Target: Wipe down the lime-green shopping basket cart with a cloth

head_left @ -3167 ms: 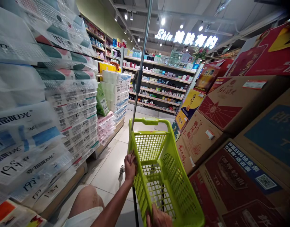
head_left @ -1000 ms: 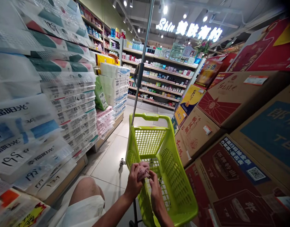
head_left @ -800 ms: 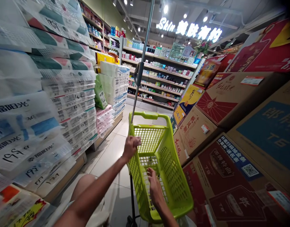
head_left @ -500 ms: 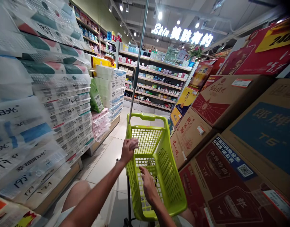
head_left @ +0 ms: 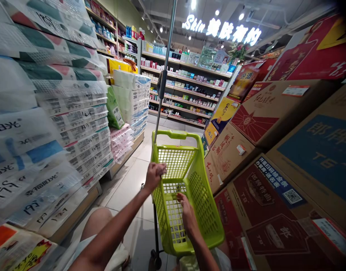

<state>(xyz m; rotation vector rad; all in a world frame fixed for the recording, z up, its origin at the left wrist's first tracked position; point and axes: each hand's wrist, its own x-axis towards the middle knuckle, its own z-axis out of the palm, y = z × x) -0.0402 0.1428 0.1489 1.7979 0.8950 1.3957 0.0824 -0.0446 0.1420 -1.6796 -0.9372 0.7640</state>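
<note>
A lime-green plastic shopping cart (head_left: 202,203) with a latticed basket stands right in front of me. My left hand (head_left: 153,177) is closed at the basket's left rim, around a small crumpled pinkish cloth or tissue (head_left: 162,168). Whether those fingers also grip the rim I cannot tell. Over the inside of the basket hovers my right hand (head_left: 188,214), fingers loosely apart and nothing visible in them. A grey metal pole (head_left: 166,56) with a dark joint rises from the cart's far left corner.
On the left are tall stacks of wrapped tissue packs (head_left: 85,128) with handwritten prices. Cartons (head_left: 263,109) are piled close along the right. Shelves of small cosmetics boxes (head_left: 186,81) close off the far end, beyond the tiled floor (head_left: 124,180).
My right hand has shifted slightly right and forward over the basket. My left hand stays at the rim with the cloth. The view has tilted down a little.
</note>
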